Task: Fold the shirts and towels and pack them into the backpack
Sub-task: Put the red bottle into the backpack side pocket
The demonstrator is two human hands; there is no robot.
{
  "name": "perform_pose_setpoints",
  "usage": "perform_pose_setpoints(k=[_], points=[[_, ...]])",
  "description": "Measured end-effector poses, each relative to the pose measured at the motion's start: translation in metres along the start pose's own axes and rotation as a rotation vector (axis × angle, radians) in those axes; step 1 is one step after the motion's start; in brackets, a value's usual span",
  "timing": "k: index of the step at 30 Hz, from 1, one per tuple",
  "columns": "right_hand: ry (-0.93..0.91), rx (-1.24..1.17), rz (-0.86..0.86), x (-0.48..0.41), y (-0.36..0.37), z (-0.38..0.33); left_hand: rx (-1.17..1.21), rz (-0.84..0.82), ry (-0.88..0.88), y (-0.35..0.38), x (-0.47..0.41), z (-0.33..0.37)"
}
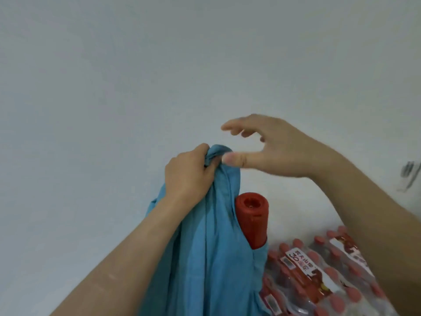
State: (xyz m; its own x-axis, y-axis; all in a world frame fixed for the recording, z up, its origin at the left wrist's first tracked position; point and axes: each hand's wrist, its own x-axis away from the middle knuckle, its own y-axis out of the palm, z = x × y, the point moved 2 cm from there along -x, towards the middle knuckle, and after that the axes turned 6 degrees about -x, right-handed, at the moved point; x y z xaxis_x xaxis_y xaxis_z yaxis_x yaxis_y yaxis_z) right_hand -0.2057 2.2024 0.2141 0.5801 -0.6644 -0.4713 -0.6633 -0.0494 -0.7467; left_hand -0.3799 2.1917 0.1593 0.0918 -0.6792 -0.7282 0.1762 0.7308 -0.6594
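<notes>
My left hand [189, 176] bunches the unfolded blue cotton shirt [218, 258], right hand [273, 147] spread empty beside it; folding barely begun, no backpack visible.

This is looking like a plain room in a home or a storage corner; the frame is not settling which. A bare pale wall [136, 76] is filling most of the view, carrying dark scuff marks [410, 176] at the right edge. A shrink-wrapped pack of red-capped bottles [319, 270] is sitting at the lower right, a red tube [251, 222] is standing beside it, and a blue shirt [216, 258] is hanging in front.
</notes>
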Motion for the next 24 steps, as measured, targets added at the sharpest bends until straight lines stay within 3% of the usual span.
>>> perform_pose_setpoints(k=[2, 4, 6, 9, 14, 21, 24], points=[[0.069, 0.251, -0.234, 0.023, 0.040, 0.038, 0.090, -0.043, -0.131, 0.036, 0.021, -0.014], [0.107, 0.378, -0.302, 0.037, 0.082, 0.082, 0.285, -0.010, -0.284, 0.056, 0.043, -0.028], [0.127, 0.300, -0.219, 0.040, 0.103, 0.116, 0.383, 0.049, -0.347, 0.061, 0.052, -0.034], [0.074, 0.149, -0.036, 0.035, 0.117, 0.136, 0.379, 0.030, -0.300, 0.057, 0.058, -0.035], [-0.079, 0.158, 0.199, 0.026, 0.134, 0.158, 0.051, -0.050, -0.172, 0.047, 0.101, -0.054], [-0.302, 0.092, 0.335, 0.026, 0.159, 0.161, -0.089, -0.217, -0.267, 0.031, 0.139, -0.058], [-0.284, 0.051, 0.340, 0.033, 0.163, 0.160, -0.308, -0.312, -0.198, 0.024, 0.128, -0.049]])
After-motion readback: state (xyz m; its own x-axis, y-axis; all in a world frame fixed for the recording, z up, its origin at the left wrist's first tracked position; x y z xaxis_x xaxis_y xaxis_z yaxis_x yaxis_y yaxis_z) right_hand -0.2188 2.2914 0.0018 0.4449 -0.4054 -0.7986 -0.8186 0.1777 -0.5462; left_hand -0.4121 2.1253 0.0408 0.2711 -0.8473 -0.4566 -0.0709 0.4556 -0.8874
